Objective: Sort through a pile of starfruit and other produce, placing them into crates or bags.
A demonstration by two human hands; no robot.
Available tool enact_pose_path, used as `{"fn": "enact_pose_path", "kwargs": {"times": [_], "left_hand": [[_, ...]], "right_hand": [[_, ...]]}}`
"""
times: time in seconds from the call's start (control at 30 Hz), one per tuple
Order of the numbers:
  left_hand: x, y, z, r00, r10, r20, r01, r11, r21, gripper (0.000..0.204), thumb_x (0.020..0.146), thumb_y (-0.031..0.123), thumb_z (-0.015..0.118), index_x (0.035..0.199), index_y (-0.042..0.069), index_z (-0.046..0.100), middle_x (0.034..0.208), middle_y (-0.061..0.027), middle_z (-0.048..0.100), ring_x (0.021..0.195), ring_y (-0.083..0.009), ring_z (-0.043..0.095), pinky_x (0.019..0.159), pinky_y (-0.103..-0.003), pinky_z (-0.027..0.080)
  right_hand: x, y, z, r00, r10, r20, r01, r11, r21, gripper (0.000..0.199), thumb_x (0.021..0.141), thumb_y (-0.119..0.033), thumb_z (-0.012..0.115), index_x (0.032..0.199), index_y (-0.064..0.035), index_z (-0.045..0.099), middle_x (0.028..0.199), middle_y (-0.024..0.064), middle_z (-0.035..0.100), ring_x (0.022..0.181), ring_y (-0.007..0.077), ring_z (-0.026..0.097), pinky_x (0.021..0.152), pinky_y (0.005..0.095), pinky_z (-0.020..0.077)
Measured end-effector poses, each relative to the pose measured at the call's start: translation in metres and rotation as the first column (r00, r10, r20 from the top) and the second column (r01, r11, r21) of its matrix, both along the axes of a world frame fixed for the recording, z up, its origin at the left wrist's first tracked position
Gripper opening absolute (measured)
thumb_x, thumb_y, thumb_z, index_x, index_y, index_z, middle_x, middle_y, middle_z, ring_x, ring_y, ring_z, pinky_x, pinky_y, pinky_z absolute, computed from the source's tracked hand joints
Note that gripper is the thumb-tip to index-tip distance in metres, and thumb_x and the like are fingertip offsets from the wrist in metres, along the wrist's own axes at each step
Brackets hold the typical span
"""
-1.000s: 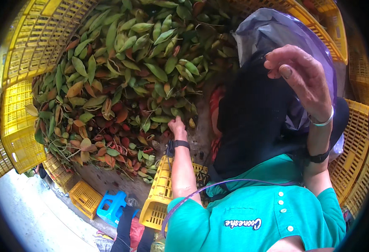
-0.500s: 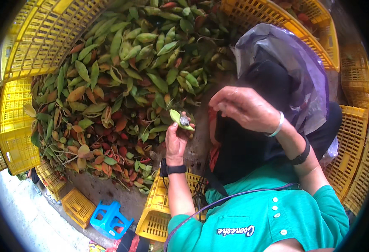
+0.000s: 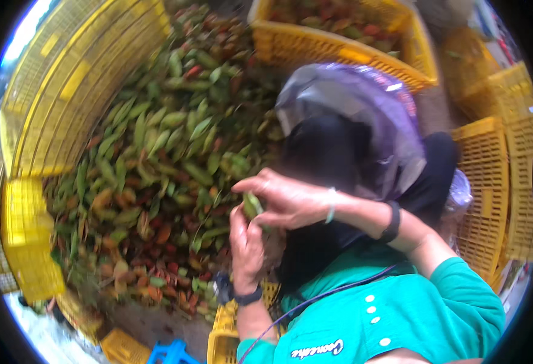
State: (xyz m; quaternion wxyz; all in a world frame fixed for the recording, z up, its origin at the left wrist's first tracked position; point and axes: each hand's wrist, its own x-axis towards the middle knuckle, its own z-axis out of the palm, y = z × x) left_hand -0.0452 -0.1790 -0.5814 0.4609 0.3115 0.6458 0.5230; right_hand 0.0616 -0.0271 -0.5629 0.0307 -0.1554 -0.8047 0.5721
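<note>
Bracketing the green pod [image 3: 252, 205] between both hands, I have it at the right edge of the heap of pods [image 3: 169, 145], just left of my dark-clad knees [image 3: 324, 145]. Its long axis slants from far left to near right. My left hand [image 3: 246, 249] meets it from the near side, fingertips bent up against its lower end, closed on it as far as I can tell. My right hand [image 3: 291, 200] comes in from the right: the forefinger reaches left past the pod's far tip, the thumb lies by its near end, the two spread around it. Whether they pinch it, I cannot tell.
</note>
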Motion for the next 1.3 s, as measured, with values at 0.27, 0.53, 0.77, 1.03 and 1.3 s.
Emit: {"fn": "enact_pose_path", "kwargs": {"times": [0.27, 0.53, 0.77, 1.03, 1.3], "left_hand": [[-0.016, -0.073, 0.034, 1.0, -0.015, -0.022, 0.012, 0.99, -0.143, 0.049, 0.094, 0.022, 0.041, 0.136, -0.003, 0.038, 0.116, -0.0104, 0.054, 0.095, -0.0183, 0.057, 0.087, -0.031, 0.046], [-0.008, -0.304, 0.109, 0.902, 0.397, 0.168, -0.072, 0.522, -0.85, 0.046, 0.09, 0.02, 0.049, 0.131, 0.0, 0.046, 0.104, -0.0067, 0.061, 0.087, -0.0175, 0.062, 0.074, -0.031, 0.051], [-0.04, -0.254, 0.051, 0.81, -0.19, -0.554, -0.42, 0.473, -0.775, 0.024, 0.089, 0.022, 0.051, 0.09, -0.001, 0.058, 0.076, -0.0252, 0.061, 0.073, -0.0398, 0.064, 0.067, -0.046, 0.051], [-0.083, -0.201, -0.185, 0.851, -0.452, -0.267, -0.293, 0.013, -0.956, 0.062, 0.082, 0.047, 0.063, 0.125, 0.003, 0.052, 0.127, -0.0186, 0.056, 0.12, -0.0349, 0.053, 0.097, -0.051, 0.042], [-0.041, -0.265, -0.3, 0.808, -0.576, -0.125, -0.258, -0.155, -0.954, 0.072, 0.081, 0.041, 0.068, 0.133, 0.003, 0.035, 0.12, -0.0185, 0.059, 0.101, -0.0345, 0.062, 0.091, -0.056, 0.041]], "right_hand": [[0.007, -0.01, 0.007, 0.979, 0.102, -0.176, -0.101, 0.995, 0.017, 0.037, 0.089, -0.019, 0.06, 0.119, 0.0012, 0.056, 0.106, 0.0195, 0.062, 0.099, 0.0328, 0.062, 0.084, 0.0391, 0.0508], [-0.002, -0.014, -0.001, 0.959, 0.28, -0.041, -0.281, 0.959, -0.029, 0.025, 0.088, -0.009, 0.06, 0.11, 0.0014, 0.058, 0.092, 0.0129, 0.065, 0.083, 0.0238, 0.065, 0.073, 0.0334, 0.0517], [0.005, -0.01, -0.003, 0.985, 0.172, -0.004, -0.17, 0.964, -0.205, 0.027, 0.095, -0.013, 0.054, 0.118, 0.0003, 0.055, 0.098, 0.0077, 0.064, 0.087, 0.0132, 0.061, 0.073, 0.0261, 0.0512], [0.001, -0.005, -0.002, 0.994, 0.106, -0.038, -0.112, 0.967, -0.228, 0.025, 0.094, -0.014, 0.055, 0.112, 0.0034, 0.057, 0.094, 0.0139, 0.064, 0.082, 0.0198, 0.063, 0.074, 0.0306, 0.0501], [-0.008, -0.002, -0.007, 0.99, 0.141, -0.01, -0.141, 0.98, -0.139, 0.02, 0.09, -0.008, 0.058, 0.107, 0.0019, 0.057, 0.087, 0.0125, 0.063, 0.079, 0.0231, 0.063, 0.07, 0.0319, 0.0501]]}}
